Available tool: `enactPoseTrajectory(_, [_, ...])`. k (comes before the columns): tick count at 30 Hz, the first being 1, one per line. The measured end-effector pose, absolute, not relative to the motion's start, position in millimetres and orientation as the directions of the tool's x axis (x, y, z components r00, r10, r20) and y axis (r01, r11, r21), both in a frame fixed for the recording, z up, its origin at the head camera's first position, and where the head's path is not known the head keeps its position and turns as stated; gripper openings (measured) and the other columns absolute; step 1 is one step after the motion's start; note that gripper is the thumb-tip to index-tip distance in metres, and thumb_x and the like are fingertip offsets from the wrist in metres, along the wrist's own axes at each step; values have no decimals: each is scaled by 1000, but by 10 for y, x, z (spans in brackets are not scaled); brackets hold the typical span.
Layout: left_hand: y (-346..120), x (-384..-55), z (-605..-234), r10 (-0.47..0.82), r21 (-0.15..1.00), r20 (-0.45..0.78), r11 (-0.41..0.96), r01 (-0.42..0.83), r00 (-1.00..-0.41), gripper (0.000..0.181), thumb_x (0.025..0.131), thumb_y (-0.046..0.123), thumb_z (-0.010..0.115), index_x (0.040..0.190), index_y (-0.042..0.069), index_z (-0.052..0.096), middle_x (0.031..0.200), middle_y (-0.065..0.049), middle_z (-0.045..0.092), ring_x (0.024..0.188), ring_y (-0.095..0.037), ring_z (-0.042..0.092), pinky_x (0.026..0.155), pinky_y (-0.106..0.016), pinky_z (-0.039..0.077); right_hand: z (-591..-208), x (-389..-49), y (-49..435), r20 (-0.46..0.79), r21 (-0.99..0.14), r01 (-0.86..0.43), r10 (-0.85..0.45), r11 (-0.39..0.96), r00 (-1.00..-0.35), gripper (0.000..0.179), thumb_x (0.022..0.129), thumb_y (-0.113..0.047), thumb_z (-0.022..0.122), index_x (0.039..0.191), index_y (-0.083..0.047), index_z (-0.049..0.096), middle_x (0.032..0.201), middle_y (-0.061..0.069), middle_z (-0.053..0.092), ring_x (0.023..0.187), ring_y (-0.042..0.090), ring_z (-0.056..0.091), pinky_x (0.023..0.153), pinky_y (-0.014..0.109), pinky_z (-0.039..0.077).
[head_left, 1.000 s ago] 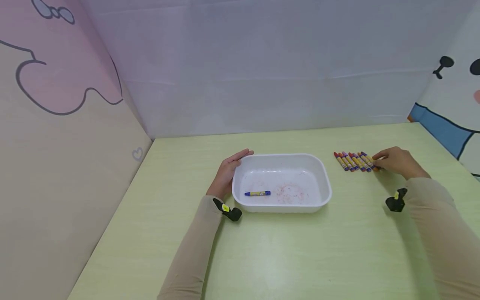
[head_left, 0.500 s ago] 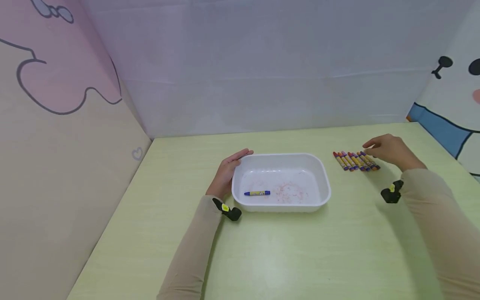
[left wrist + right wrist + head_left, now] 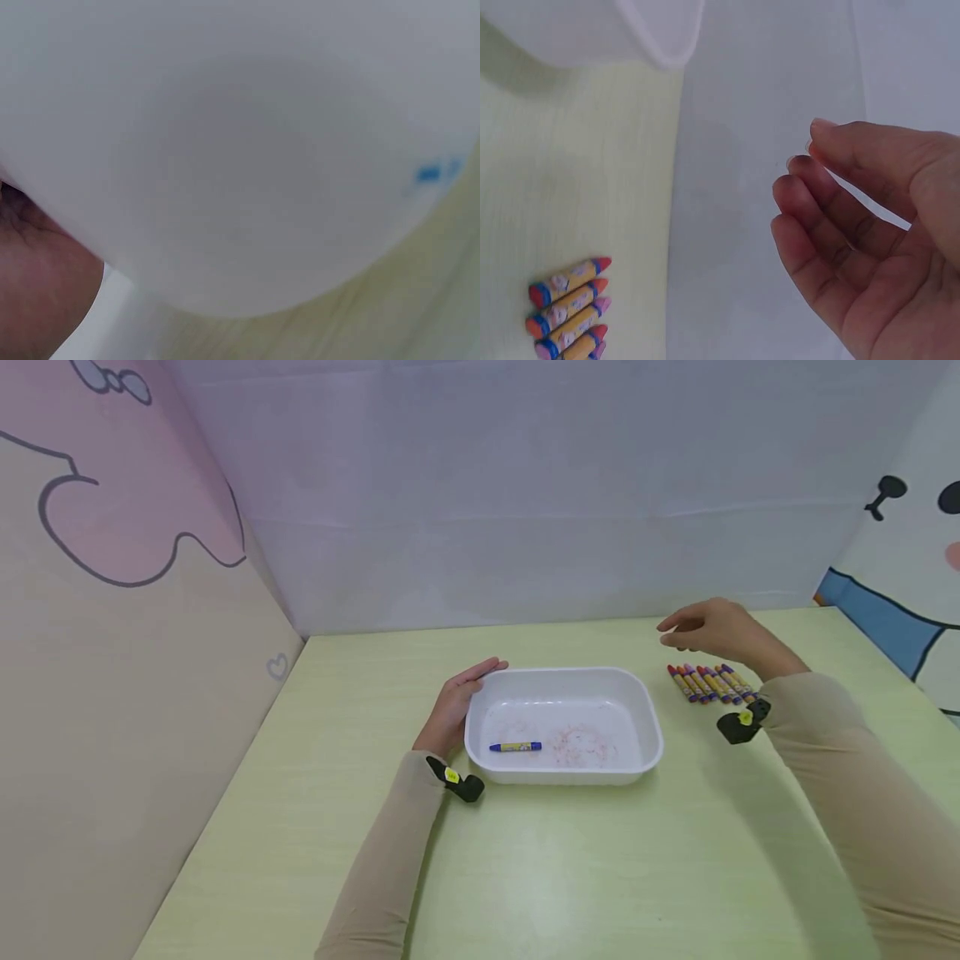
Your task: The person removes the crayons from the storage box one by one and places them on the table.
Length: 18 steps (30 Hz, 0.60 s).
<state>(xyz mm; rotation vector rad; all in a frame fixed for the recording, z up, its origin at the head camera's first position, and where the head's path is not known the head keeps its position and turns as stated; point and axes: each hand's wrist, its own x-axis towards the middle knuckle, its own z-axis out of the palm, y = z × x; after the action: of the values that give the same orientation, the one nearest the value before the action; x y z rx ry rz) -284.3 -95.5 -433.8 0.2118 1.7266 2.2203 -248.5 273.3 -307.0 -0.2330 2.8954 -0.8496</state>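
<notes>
A white plastic tray (image 3: 562,777) stands on the table with one blue crayon (image 3: 516,747) lying in it. My left hand (image 3: 448,714) holds the tray by its far left corner, thumb at the rim. In the left wrist view, the tray's wall (image 3: 240,180) fills most of the picture, and part of the hand shows at the left edge. At the right, a row of several crayons (image 3: 712,685) in yellow wrappers lies side by side. My right hand (image 3: 720,631) hovers just beyond them, fingers loosely bent. Its fingertips (image 3: 787,196) hold nothing in the right wrist view.
The light green table (image 3: 570,877) meets a pale cloth backdrop (image 3: 525,543) along its far edge. A side panel (image 3: 202,693) with a cartoon rises at the left, another at the right. Reddish smudges mark the tray's floor.
My right hand has left the right end of the crayon row, rising and travelling left and away above it. The crayons, the tray and my left hand have stayed in place.
</notes>
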Motion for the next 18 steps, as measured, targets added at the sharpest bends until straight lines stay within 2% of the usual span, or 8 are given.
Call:
enactPoseTrajectory(3, [-962, -2842, -4339, 342, 962, -73, -225, -157, -937, 45, 98, 4, 35, 140, 11, 50, 141, -2, 55, 133, -16, 48, 108, -35, 41, -3012, -2482, 2529, -59, -577, -137, -208, 805, -976, 37, 93, -28, 62, 120, -4, 65, 100, 14, 71, 88, 21, 65, 72, 33, 53])
enactPoseTrajectory(10, [-974, -2843, -4345, 345, 961, -83, -220, -166, -935, 46, 98, 4, 35, 142, 8, 47, 141, -2, 55, 133, -15, 47, 109, -35, 40, -2973, -2503, 2077, -80, -604, -224, -338, 765, -938, 31, 92, -25, 64, 118, -9, 67, 115, 13, 69, 108, 27, 63, 91, 47, 51])
enactPoseTrajectory(18, [-959, -2850, -4326, 345, 959, -92, -222, -177, -934, 46, 98, 4, 35, 142, 8, 46, 140, -2, 55, 133, -17, 48, 110, -37, 40, -3090, -2628, 1603, -100, -580, -365, -508, 728, -855, 26, 90, -15, 66, 114, -6, 69, 104, 8, 71, 95, 20, 65, 85, 38, 54])
